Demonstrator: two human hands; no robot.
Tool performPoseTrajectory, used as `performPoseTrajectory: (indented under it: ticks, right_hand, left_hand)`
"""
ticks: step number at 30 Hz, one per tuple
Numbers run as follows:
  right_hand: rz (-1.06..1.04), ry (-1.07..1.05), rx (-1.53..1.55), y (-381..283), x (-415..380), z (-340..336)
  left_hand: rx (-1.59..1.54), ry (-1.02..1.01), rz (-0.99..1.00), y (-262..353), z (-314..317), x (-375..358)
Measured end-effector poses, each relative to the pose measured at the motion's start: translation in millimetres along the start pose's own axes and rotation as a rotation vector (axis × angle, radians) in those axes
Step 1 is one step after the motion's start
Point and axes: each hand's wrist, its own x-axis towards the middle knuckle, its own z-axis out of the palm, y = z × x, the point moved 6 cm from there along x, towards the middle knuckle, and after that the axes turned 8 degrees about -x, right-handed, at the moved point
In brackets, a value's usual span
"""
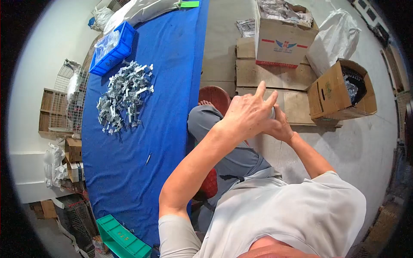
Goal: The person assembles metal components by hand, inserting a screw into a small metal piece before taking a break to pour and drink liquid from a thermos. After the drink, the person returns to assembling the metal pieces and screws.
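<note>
Beside the blue table (129, 163), both hands meet: left hand (247, 114) with fingers spread over the right hand (282, 127), which seems closed on a small pale part (272, 112); a loose grip could drop it.

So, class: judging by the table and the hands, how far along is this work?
Done: cannot tell; the blue bin holds only a clear bag, and the green bin looks empty. In hand: both hands, left and right, meet around something small, mostly hidden. Left: a large pile of metal parts on the table.
</note>
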Motion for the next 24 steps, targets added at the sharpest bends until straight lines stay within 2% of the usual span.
performPoseTrajectory:
  ticks: [2, 3, 5, 6, 8, 9, 13, 15, 16, 18, 20, 22, 24]
  right_hand:
    - [-0.101, 0.021, -0.16, -5.6, 0.0, -2.1]
    - [-0.107, 0.018, -0.154, -1.9, -1.4, -1.5]
    - [-0.176, -0.055, -0.266, 0.4, -1.1, 5.0]
    - [-0.188, -0.066, -0.251, -2.9, -1.1, 7.5]
    - [-0.099, -0.005, -0.152, -3.6, -0.6, -1.0]
    - [-0.089, -0.008, -0.093, 5.8, -1.7, 1.9]
    - [-0.019, -0.068, -0.05, 8.0, -2.5, 5.4]
    - [-0.074, -0.108, -0.306, 11.6, -4.4, 11.9]
    - [-0.071, -0.11, -0.308, 14.1, -4.0, 13.5]
    - [0.016, -0.012, -0.088, 18.3, -5.6, 3.8]
    - [0.059, 0.02, -0.075, 16.1, -2.7, -5.1]
    - [-0.007, 0.047, -0.089, 18.5, -0.8, -10.7]
    - [0.019, 0.046, -0.044, 15.8, 4.5, -18.2]
  left_hand:
    - [0.065, 0.27, 0.451, 4.7, -0.3, -5.9]
    - [0.069, 0.272, 0.444, -1.6, 6.7, -3.7]
    - [0.101, 0.199, 0.639, 7.6, 17.4, -5.1]
    - [0.105, 0.202, 0.617, 9.0, 15.4, -6.2]
    - [0.11, 0.043, 0.385, 5.6, 20.3, 2.6]
    - [0.068, 0.165, 0.395, 6.1, 16.7, 2.3]
    - [0.039, 0.272, 0.239, 4.4, 8.8, 10.8]
    - [-0.011, 0.336, 0.153, 1.3, -3.2, 10.0]
    - [-0.016, 0.335, 0.153, -4.8, -5.7, 12.2]
    - [-0.275, 0.489, 0.11, -32.5, -15.4, 15.1]
    - [-0.763, 0.437, -0.085, -74.5, -9.9, 18.8]
    - [-1.191, 0.364, -0.226, -96.8, 8.5, 12.0]
    - [-1.257, 0.312, -0.209, -112.5, 27.4, 8.8]
